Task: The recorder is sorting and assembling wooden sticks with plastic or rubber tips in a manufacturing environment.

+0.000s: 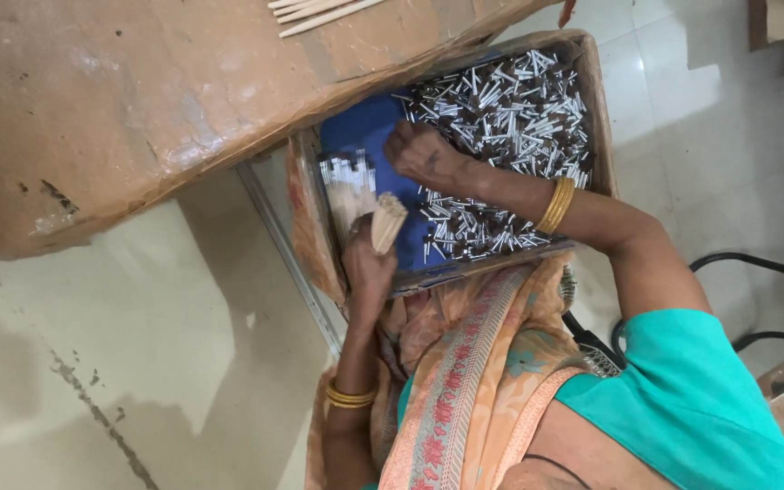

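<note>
My left hand (367, 265) is closed around a bundle of thin wooden sticks (388, 220), held upright over the near left corner of a cardboard box (594, 86). The box has a blue lining (367, 127) and holds several small silver and brown tubes (510, 109). My right hand (421, 152) rests knuckles up at the left edge of that pile, fingers curled down into it. What is under those fingers is hidden. A blurred stack of pale sticks (348, 181) lies in the box just beyond my left hand.
A table covered in brown board (138, 91) fills the upper left, with a few loose wooden sticks (319, 11) at its far edge. A metal frame bar (288, 259) runs beside the box. The floor is pale tile (138, 363). A black tube frame (755, 263) is at the right.
</note>
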